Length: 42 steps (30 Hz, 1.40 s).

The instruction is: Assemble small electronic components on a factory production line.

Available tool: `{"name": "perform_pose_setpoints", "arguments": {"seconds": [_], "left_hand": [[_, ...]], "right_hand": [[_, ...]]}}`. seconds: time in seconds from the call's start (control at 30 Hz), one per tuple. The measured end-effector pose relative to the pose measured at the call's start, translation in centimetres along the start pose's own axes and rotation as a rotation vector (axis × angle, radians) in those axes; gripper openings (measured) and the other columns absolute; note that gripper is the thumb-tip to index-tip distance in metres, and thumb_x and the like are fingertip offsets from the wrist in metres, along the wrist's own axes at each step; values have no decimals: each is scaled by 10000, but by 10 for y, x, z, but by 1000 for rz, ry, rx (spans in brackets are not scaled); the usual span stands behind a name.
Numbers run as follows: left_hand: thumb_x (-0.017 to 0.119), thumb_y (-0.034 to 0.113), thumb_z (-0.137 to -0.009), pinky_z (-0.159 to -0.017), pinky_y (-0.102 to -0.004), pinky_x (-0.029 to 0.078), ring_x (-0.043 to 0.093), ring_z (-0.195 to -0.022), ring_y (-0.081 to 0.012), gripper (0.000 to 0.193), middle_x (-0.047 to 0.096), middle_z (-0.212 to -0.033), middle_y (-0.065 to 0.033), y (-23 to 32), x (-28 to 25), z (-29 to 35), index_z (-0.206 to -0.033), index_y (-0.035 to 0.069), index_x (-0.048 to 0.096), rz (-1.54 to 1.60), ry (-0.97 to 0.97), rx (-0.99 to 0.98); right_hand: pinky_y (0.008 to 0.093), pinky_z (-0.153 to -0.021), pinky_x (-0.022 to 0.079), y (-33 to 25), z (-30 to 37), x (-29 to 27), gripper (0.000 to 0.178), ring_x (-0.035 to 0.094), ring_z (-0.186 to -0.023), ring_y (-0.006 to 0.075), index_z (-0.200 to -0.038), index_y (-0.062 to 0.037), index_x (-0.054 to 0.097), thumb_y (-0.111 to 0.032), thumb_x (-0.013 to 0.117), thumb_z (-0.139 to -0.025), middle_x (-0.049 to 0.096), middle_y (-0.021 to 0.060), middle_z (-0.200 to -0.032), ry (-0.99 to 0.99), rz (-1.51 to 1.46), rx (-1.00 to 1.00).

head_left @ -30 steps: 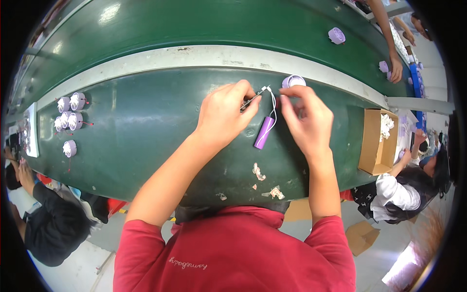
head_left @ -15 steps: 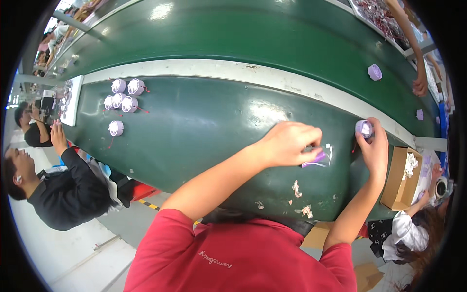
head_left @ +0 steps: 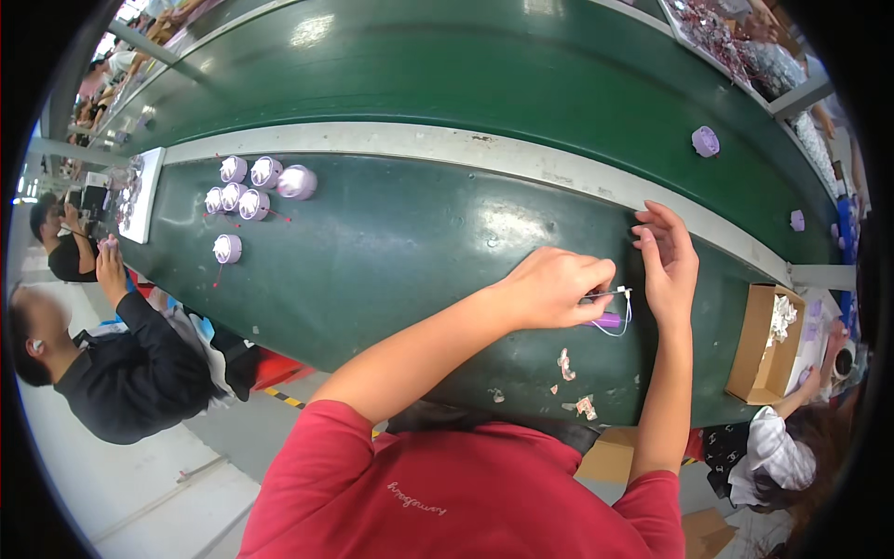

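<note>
My left hand (head_left: 557, 289) is closed over a purple cylindrical battery (head_left: 607, 320) with thin wires and a small white plug (head_left: 625, 292). A white wire loops beside the battery, and the fingers hide part of it. To its right, my right hand (head_left: 669, 261) is raised over the table, fingers apart and holding nothing. At the far left of the green table (head_left: 400, 242), several round lilac housings (head_left: 254, 204) with white parts inside and thin red wires stand in a group. One more lilac housing (head_left: 297, 183) at the group's right edge is smeared by motion.
An open cardboard box (head_left: 752, 349) of white pieces stands at the right. Crumpled scraps (head_left: 585, 406) lie near the front edge. Beyond a pale rail (head_left: 466, 140), a green belt (head_left: 521, 84) carries lilac rings (head_left: 705, 142). Co-workers sit at both sides.
The lilac housing has left my right hand, which has opened and shifted left. A blurred housing now appears beside the group at the far left. The battery and its plug show more clearly.
</note>
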<state>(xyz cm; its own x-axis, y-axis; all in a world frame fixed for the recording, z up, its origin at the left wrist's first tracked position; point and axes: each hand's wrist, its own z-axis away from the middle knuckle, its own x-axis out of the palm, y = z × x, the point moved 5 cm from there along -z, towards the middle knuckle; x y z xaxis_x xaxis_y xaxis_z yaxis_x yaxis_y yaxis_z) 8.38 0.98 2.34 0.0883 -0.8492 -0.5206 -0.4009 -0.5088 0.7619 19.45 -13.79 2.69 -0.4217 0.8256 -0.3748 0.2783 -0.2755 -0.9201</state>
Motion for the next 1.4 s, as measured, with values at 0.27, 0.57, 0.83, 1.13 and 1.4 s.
{"name": "perform_pose_setpoints", "arguments": {"seconds": [0.27,0.57,0.83,1.13,1.4], "left_hand": [[705,224,-902,-605,-437,554,694,-711,-339,196,702,-823,-99,-18,-8,1,-919,79,574,-41,130,-308],[736,231,-900,-602,-404,534,683,-656,-288,217,695,-743,-95,-18,-10,-7,-881,66,595,-54,142,-303],[732,221,-898,-627,-420,532,687,-692,-307,208,697,-764,-110,-22,-9,-4,-881,64,597,-32,117,-329],[779,223,-873,-622,-392,529,681,-671,-279,243,692,-756,-130,-22,-25,-5,-877,42,617,-71,152,-353],[759,231,-884,-621,-403,529,684,-671,-289,246,708,-759,-103,-27,-37,-5,-855,49,596,-132,126,-445]], "right_hand": [[338,-900,546,23,-16,-41,351,630,-1197,249,-1295,-86,667,-27,638,-950,659,121,-1308,300,280,-161],[502,-1100,411,29,-140,-75,584,502,-1356,402,-1438,-201,558,-139,725,-882,525,224,-1456,352,1052,-234],[344,-740,573,3,-136,-50,371,731,-874,203,-1199,-44,586,-266,747,-950,740,114,-1031,195,66,29],[298,-859,553,26,-1,-25,416,667,-1039,159,-1228,-13,541,-53,787,-894,669,80,-1092,113,-267,-9],[396,-1057,466,9,-3,-46,522,593,-1232,289,-1373,-95,601,-167,757,-880,652,128,-1346,-52,324,-83]]}}
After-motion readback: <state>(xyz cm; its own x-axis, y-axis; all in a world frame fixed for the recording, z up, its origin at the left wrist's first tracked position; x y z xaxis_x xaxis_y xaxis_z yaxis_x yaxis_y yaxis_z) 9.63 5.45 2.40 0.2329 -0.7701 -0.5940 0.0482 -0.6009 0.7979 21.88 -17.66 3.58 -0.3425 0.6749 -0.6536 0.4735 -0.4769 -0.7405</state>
